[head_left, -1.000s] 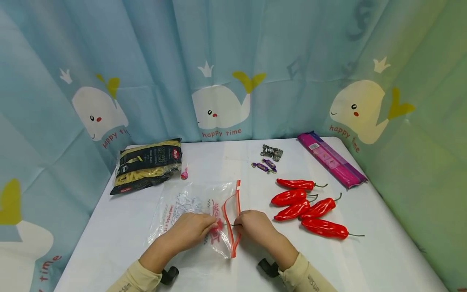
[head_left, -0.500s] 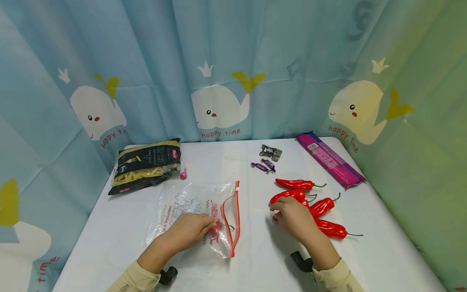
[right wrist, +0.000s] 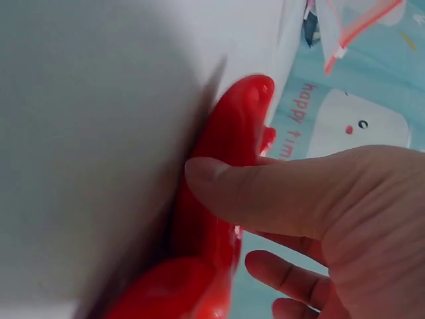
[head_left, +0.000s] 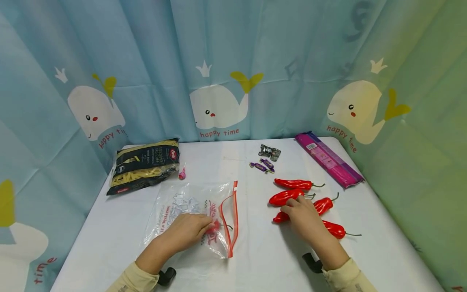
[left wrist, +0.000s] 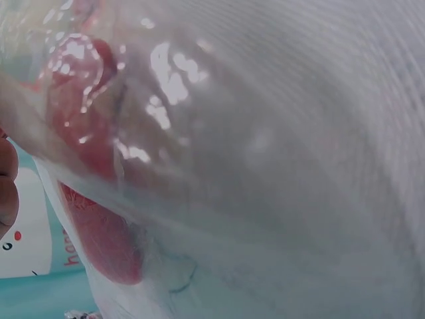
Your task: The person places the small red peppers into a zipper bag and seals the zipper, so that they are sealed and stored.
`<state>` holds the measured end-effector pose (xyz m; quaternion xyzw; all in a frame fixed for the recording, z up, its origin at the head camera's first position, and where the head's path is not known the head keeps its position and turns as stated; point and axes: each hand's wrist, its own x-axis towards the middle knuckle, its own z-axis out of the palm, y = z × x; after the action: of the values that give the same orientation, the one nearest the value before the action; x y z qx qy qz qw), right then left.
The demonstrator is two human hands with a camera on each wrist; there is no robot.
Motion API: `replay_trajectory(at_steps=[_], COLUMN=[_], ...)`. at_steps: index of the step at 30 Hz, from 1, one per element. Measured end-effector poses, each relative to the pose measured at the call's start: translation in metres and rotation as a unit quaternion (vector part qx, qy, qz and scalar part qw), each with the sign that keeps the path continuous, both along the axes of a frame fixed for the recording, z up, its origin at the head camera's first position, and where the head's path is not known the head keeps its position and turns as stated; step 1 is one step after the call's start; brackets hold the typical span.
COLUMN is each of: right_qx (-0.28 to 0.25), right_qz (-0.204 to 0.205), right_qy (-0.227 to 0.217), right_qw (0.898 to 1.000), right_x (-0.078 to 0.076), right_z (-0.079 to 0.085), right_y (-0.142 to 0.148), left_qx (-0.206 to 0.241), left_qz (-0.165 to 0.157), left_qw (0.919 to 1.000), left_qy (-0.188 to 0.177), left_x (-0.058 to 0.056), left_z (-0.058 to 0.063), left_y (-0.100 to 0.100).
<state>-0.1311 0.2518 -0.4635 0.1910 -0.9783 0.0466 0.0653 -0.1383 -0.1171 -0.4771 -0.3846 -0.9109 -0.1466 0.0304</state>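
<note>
My left hand pinches the top layer of a clear zip bag with a red slider edge. Through the plastic a red chili pepper shows, its stem toward the gaping mouth on the right. In the left wrist view the bag film fills the picture, with red shapes behind it. On the right, my right hand grips a chili pepper lying among other red peppers, thumb on its near side; the fingers partly hide behind it. Two whole peppers lie just beyond.
A black pasta bag lies back left, with a pink lollipop beside it. Purple candies and a black wrapped candy sit at the back. A long purple packet lies at the right edge. Curtains enclose the table.
My right hand has left the pepper stem at the bag's mouth and moved right to the pepper pile, where it takes hold of a pepper. The left hand stays on the bag.
</note>
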Motion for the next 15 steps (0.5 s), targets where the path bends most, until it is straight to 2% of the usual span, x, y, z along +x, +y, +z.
replay_trajectory(at_steps=[4, 9, 15], right_qx=[0.004, -0.005, -0.01], right_qz=[0.017, 0.07, 0.129], right_qy=[0.018, 0.047, 0.035], right_qw=[1.0, 0.996, 0.991], right_x=[-0.001, -0.001, -0.005], right_z=[-0.002, -0.001, -0.002], right_y=[-0.004, -0.02, -0.057], left_qx=[0.002, 0.0, 0.002], left_qz=[-0.003, -0.004, -0.003], left_qw=[1.0, 1.0, 0.9999], left_qy=[-0.001, -0.008, -0.015], left_x=[0.0, 0.0, 0.001], left_z=[0.001, 0.002, -0.002], left_y=[0.0, 0.001, 0.003])
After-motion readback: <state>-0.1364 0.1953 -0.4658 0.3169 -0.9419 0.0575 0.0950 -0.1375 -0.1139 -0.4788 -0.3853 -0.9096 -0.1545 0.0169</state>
